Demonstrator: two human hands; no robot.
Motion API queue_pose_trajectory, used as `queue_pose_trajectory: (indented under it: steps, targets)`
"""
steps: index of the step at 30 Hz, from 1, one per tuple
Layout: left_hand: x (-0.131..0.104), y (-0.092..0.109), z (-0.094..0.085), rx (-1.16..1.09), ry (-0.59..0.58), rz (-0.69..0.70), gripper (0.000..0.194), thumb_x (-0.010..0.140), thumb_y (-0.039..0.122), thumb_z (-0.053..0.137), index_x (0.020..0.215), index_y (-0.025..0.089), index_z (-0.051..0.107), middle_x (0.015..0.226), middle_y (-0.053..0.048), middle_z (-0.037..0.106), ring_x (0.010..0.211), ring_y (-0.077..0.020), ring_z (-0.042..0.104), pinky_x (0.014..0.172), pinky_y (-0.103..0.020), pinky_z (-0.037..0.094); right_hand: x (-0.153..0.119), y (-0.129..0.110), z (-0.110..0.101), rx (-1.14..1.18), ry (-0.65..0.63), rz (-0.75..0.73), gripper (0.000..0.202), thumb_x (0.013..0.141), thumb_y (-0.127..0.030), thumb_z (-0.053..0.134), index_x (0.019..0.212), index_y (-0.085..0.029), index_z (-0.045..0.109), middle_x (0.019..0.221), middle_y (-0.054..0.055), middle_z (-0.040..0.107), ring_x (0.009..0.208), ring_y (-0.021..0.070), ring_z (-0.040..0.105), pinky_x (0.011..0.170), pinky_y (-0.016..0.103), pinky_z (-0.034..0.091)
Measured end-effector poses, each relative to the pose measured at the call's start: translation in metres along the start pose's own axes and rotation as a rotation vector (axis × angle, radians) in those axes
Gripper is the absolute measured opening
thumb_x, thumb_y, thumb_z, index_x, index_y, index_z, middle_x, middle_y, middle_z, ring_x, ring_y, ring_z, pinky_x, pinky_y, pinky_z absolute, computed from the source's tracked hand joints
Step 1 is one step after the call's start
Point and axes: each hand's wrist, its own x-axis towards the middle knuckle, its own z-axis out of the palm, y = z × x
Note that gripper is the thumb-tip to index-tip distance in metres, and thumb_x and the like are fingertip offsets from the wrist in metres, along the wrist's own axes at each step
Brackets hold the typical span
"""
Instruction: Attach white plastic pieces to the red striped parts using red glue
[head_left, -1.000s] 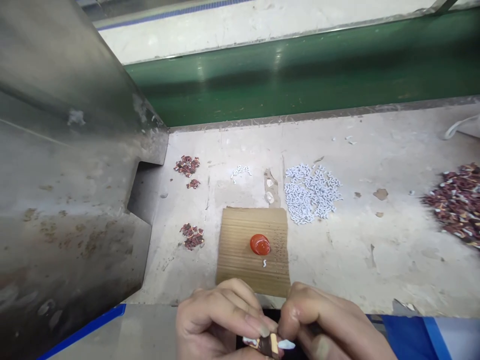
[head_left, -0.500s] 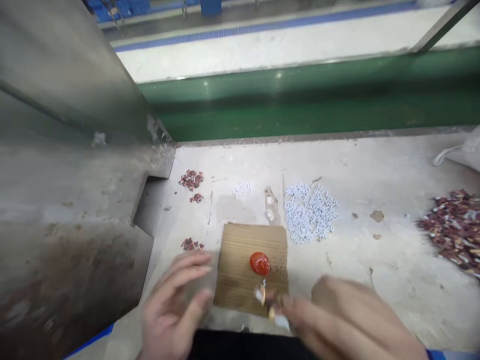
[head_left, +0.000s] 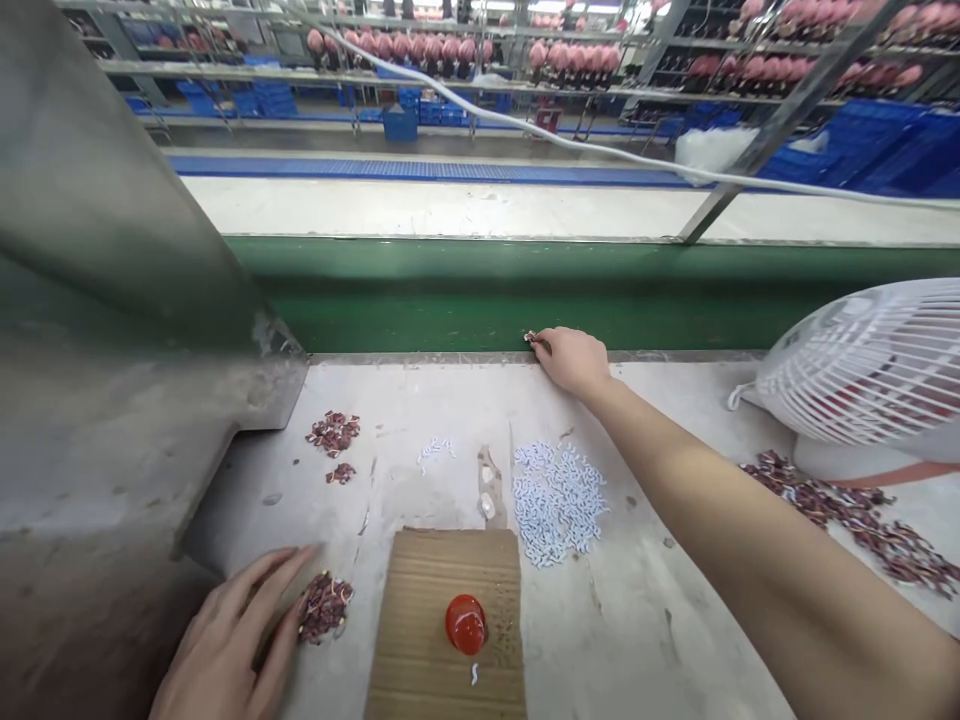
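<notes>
My right hand (head_left: pixel 574 358) reaches far out to the edge of the green belt. Its fingertips pinch a small dark-red piece with pale bits (head_left: pixel 529 338). Low on the left, my left hand (head_left: pixel 236 630) has its fingers stretched out and apart, beside a small pile of dark-red pieces (head_left: pixel 328 606); its fingertips are at the pile's edge. On a cardboard sheet (head_left: pixel 405 640) lies a glossy red blob (head_left: pixel 466 625), with a small pale wavy piece (head_left: pixel 474 674) just below it.
Pale wavy pieces form a big pile (head_left: pixel 559 500) and a small group (head_left: pixel 436 453). More dark-red pieces lie at left (head_left: pixel 334 432) and right (head_left: pixel 862 520). A white fan (head_left: pixel 870 370) stands at right, a metal panel (head_left: pixel 142 400) at left. Behind runs the green belt (head_left: pixel 420 300).
The view has tilted up. My right hand has gone from the cardboard out to the green belt, with a dark-red piece. My left hand has moved left and down, beside the near dark-red pile.
</notes>
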Motion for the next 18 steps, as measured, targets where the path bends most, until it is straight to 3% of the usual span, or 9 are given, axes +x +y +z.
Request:
queue_pose_trajectory:
  steps: [4,5,7,9,13,18]
  targets:
    - [-0.003,-0.004,0.008,-0.105,-0.064,0.056,0.053,0.102,0.022,0.045,0.149,0.044,0.055,0.146,-0.001,0.065,0.122,-0.0284,0.068,0.094,-0.041,0.06,-0.052,0.0,-0.043,0.045,-0.104,-0.042,0.039,0.114,-0.038,0.041,0.115,-0.013,0.072,0.103,0.003,0.072,0.094,0.0219,0.075,0.081,0.037,0.061]
    - [-0.005,-0.006,0.012,-0.143,-0.08,0.072,0.053,0.102,0.021,0.044,0.147,0.046,0.058,0.147,0.001,0.065,0.124,-0.0281,0.066,0.096,-0.04,0.059,-0.072,-0.002,-0.057,0.074,-0.152,-0.072,0.028,0.111,-0.038,0.054,0.113,-0.016,0.072,0.102,0.003,0.074,0.087,0.0207,0.074,0.077,0.037,0.062]
    - [-0.01,-0.012,0.02,-0.196,-0.092,0.081,0.048,0.102,0.024,0.047,0.143,0.046,0.062,0.145,0.002,0.067,0.124,-0.0283,0.064,0.097,-0.039,0.058,-0.115,-0.005,-0.08,0.127,-0.291,-0.137,0.03,0.11,-0.035,0.052,0.104,-0.018,0.076,0.092,0.001,0.077,0.075,0.0158,0.073,0.069,0.03,0.06]
    - [-0.014,-0.017,0.026,-0.218,-0.076,0.064,0.042,0.102,0.031,0.054,0.141,0.042,0.064,0.139,0.0,0.07,0.122,-0.0289,0.065,0.098,-0.039,0.058,-0.152,-0.008,-0.094,0.142,-0.377,-0.143,0.021,0.103,-0.026,0.059,0.101,-0.022,0.079,0.09,0.001,0.081,0.071,0.0164,0.075,0.064,0.029,0.059]
    - [-0.01,-0.015,0.023,-0.213,-0.084,-0.002,0.042,0.101,0.038,0.057,0.143,0.039,0.062,0.14,-0.002,0.069,0.123,-0.0304,0.066,0.101,-0.043,0.057,-0.192,-0.007,-0.092,0.11,-0.407,-0.091,0.022,0.1,-0.019,0.057,0.103,-0.021,0.078,0.101,0.008,0.083,0.078,0.0217,0.078,0.065,0.034,0.062]
    - [-0.003,-0.009,0.014,-0.189,-0.107,0.098,0.039,0.104,0.035,0.049,0.138,0.043,0.068,0.139,0.0,0.072,0.123,-0.0291,0.068,0.097,-0.039,0.06,-0.194,-0.008,-0.075,0.064,-0.434,-0.104,0.016,0.102,-0.016,0.06,0.106,-0.019,0.075,0.102,0.008,0.081,0.089,0.0222,0.078,0.077,0.036,0.064]
